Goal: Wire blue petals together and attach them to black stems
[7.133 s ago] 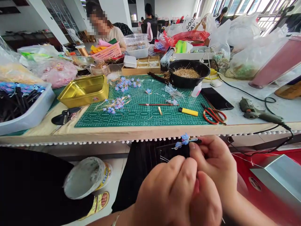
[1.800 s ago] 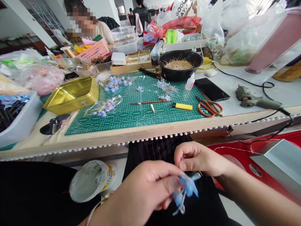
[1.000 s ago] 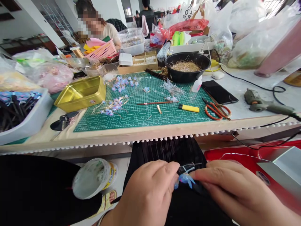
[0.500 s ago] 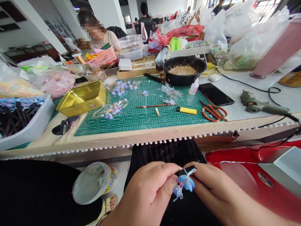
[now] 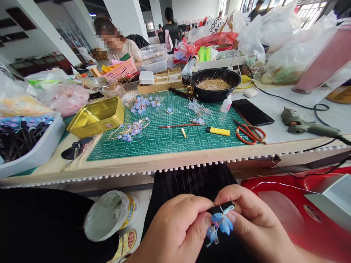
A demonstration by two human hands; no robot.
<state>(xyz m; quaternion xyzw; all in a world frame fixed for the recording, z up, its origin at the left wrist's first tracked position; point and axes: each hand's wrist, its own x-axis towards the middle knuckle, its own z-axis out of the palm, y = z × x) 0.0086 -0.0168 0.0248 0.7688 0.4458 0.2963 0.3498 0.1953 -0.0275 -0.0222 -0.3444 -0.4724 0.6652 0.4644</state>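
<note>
Over my lap I hold a small black hair ornament with blue flowers (image 5: 223,223), tied with pale thread or wire near its end; clear beads hang beneath. My left hand (image 5: 179,223) pinches its left side between thumb and forefinger. At the tied end, the thumb and fingers of my right hand (image 5: 251,215) close around the right side. Part of the black piece is hidden behind my fingers. On the green cutting mat (image 5: 153,142) ahead lie blue flower sprigs (image 5: 131,130), a brown stick (image 5: 182,125) and a yellow lighter (image 5: 218,131).
Orange-handled scissors (image 5: 250,132), a black phone (image 5: 253,111) and a glue gun (image 5: 307,122) lie to the right. A gold tin (image 5: 97,118) and a bin of dark flowered pieces (image 5: 52,140) stand left. Below is a bucket (image 5: 106,215). Another person (image 5: 126,47) sits across the table.
Both hands have shifted slightly right and down with the ornament. My right fingers have risen and now curl round its end, with the thumb beside the flower.
</note>
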